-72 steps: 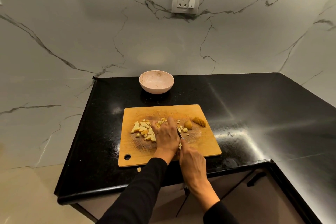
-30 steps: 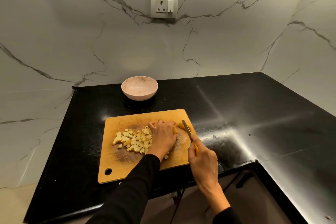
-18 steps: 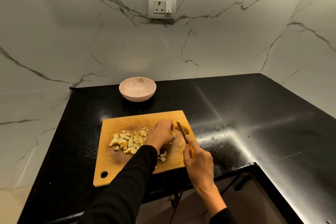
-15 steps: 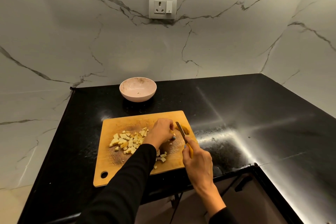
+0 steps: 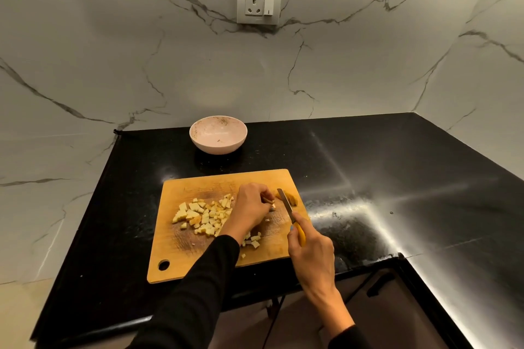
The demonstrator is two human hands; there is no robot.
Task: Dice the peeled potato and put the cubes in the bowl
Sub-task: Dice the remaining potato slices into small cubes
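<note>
Centrally, a rectangular wooden cutting board (image 5: 198, 252) with a round hole at its near-left corner lies on the glossy black stone countertop (image 5: 397, 178); its near edge sits close to the counter's front edge, and its right edge borders bare counter running toward the marble corner. A round pale pink bowl (image 5: 218, 134) stands apart behind the board, near the marble back wall. Pale yellow potato cubes (image 5: 202, 215) lie heaped on the board's left half, with a few scattered by the black-sleeved left forearm. The left hand (image 5: 249, 207) rests over the board, fingers curled down and pinching a small potato piece (image 5: 269, 201). The right hand (image 5: 310, 252) grips the yellow-handled knife (image 5: 286, 204), fingers wrapped round the handle, blade pointing away between the pinched piece and an uncut potato chunk (image 5: 292, 198) at the board's right edge.
</note>
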